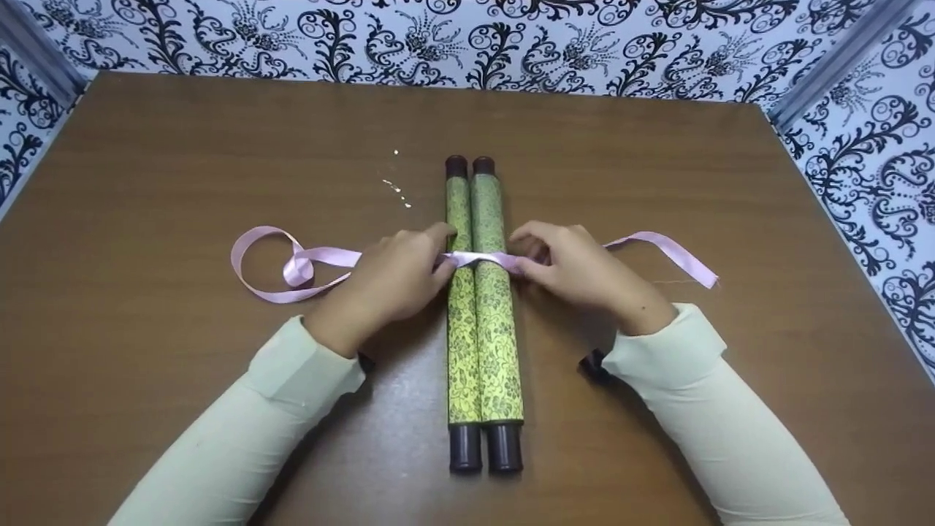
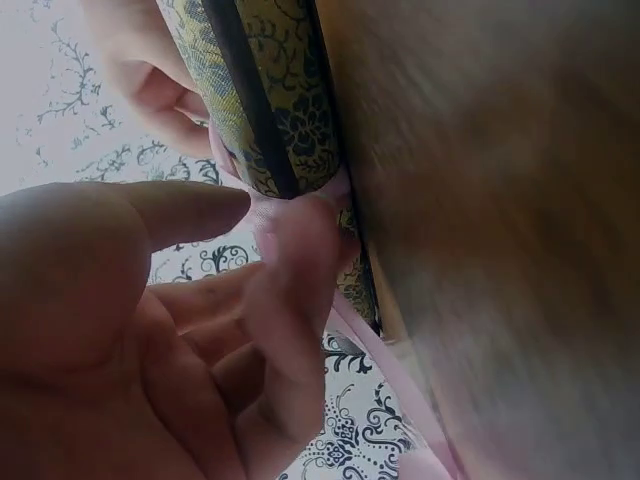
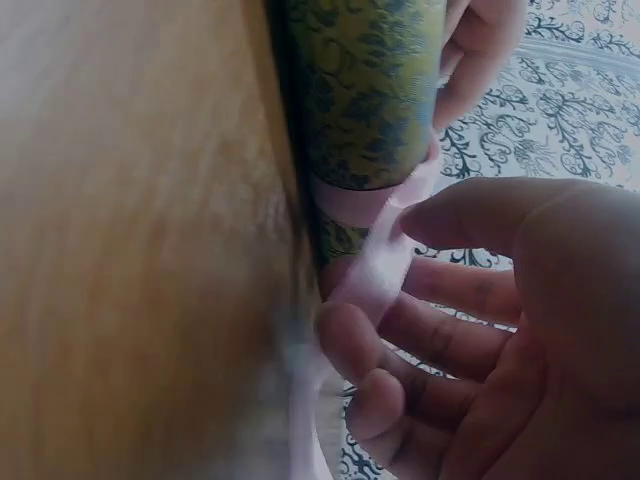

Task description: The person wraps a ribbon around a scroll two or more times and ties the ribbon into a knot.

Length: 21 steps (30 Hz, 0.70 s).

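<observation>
A rolled scroll (image 1: 497, 351) with two rollers side by side lies lengthwise on the table, yellow-green with a dark floral pattern and dark end knobs. A pink satin ribbon (image 1: 482, 258) crosses over its middle. At the scroll's left side, my left hand (image 1: 394, 274) holds the ribbon between thumb and finger. My right hand (image 1: 581, 270) pinches it at the right side, and the right wrist view shows the thumb lying on the ribbon (image 3: 380, 270). One ribbon end loops on the table beyond the left hand; the other trails out past the right.
The brown wooden table (image 1: 182, 161) extends all round the scroll. Small pale flecks (image 1: 397, 190) lie left of its far end. Black-and-white patterned panels (image 1: 431, 44) stand along the table's far edge and both sides.
</observation>
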{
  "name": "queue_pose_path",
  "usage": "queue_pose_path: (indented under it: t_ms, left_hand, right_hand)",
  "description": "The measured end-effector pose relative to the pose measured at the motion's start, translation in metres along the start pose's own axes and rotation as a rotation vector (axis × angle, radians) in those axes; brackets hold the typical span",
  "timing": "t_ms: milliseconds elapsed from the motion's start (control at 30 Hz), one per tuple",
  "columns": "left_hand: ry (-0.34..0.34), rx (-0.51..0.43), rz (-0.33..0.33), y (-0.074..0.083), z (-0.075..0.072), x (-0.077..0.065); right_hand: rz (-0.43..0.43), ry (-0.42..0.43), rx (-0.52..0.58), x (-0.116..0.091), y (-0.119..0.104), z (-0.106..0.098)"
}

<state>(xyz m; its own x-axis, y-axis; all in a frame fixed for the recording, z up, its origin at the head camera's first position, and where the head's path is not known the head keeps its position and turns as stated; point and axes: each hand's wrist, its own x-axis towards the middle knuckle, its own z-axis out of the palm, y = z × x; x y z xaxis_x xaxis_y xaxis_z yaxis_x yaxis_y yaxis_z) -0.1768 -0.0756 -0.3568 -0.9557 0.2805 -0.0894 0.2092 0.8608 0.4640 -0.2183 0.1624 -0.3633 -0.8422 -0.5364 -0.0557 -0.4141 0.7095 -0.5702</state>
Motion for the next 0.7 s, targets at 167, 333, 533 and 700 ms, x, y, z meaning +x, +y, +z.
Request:
queue_pose_path:
  t_ms: [167,333,533,700]
  left_hand:
    - [-0.006,-0.022,-0.022,-0.003,-0.005,-0.001]
    - [-0.048,-0.084,0.004,-0.007,-0.011,-0.003]
    - [-0.105,-0.303,0.116,-0.006,-0.017,-0.004]
    - [-0.114,-0.403,0.188,-0.003,-0.023,-0.007]
  right_hand:
    - [0.026,-0.033,0.003,-0.005,0.003,-0.013]
    - [-0.007,-0.112,0.127,-0.008,0.009,-0.026]
    - [-0.059,-0.245,0.316,-0.012,0.013,-0.035]
    - [-0.127,-0.333,0.44,-0.015,0.015,-0.041]
